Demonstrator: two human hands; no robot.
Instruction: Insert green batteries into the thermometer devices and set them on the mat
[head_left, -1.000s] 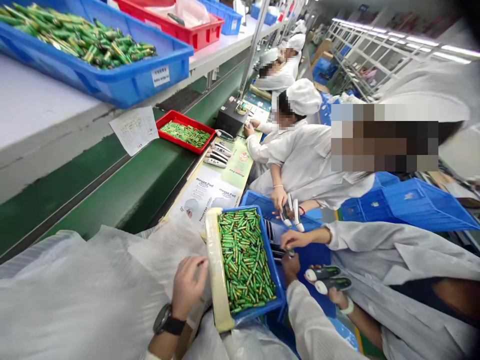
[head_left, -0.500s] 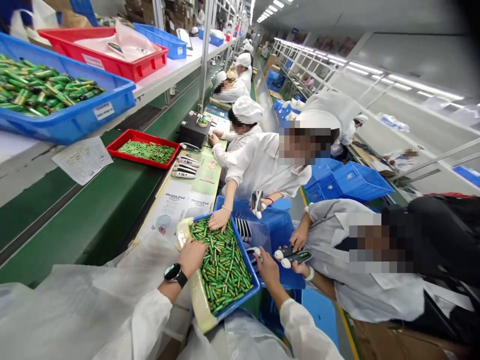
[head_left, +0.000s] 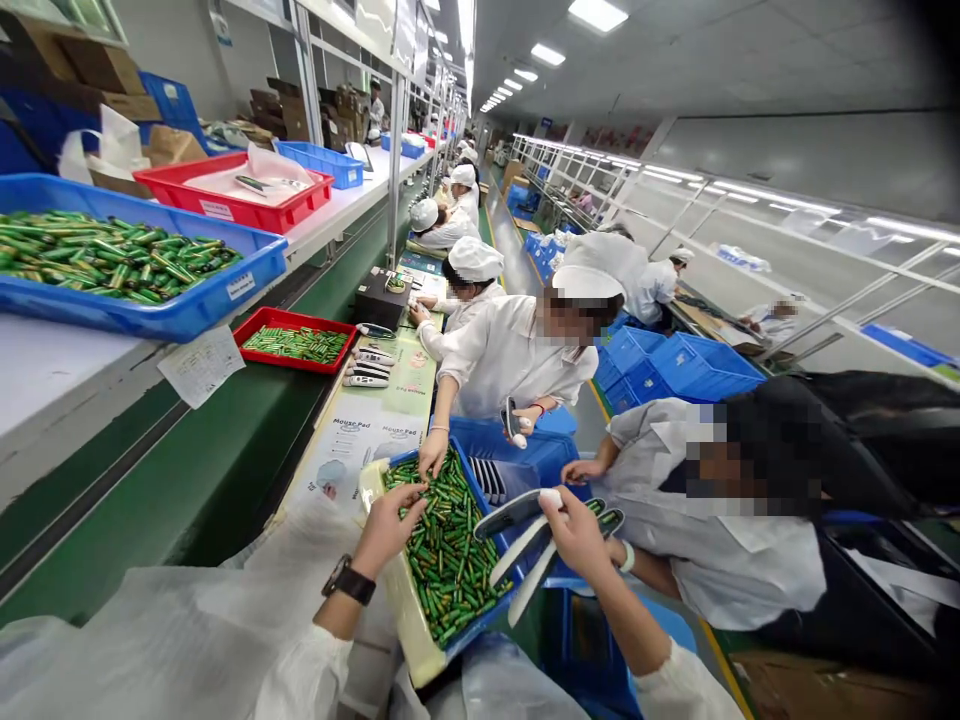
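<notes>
My left hand, with a black watch on its wrist, is over the near left side of a blue tray of green batteries. Its thumb and forefinger are pinched together; what is between them is too small to make out. A co-worker's hand reaches into the batteries right beside my fingertips. My right hand is closed around the ends of several long white-and-grey handheld devices, fanned out over the tray's right side. Behind it, another person's hands are partly hidden, near devices with batteries in them.
Yellowish padding covers the tray's near left edge. A red tray of batteries stands by the green conveyor belt. More devices lie on the mouse-pad-printed surface. A large blue tray of batteries sits on the left shelf.
My right hand has risen, and the fanned devices now show in it. My left fingers have lifted into a pinch beside the co-worker's hand. The view has tilted up slightly.
</notes>
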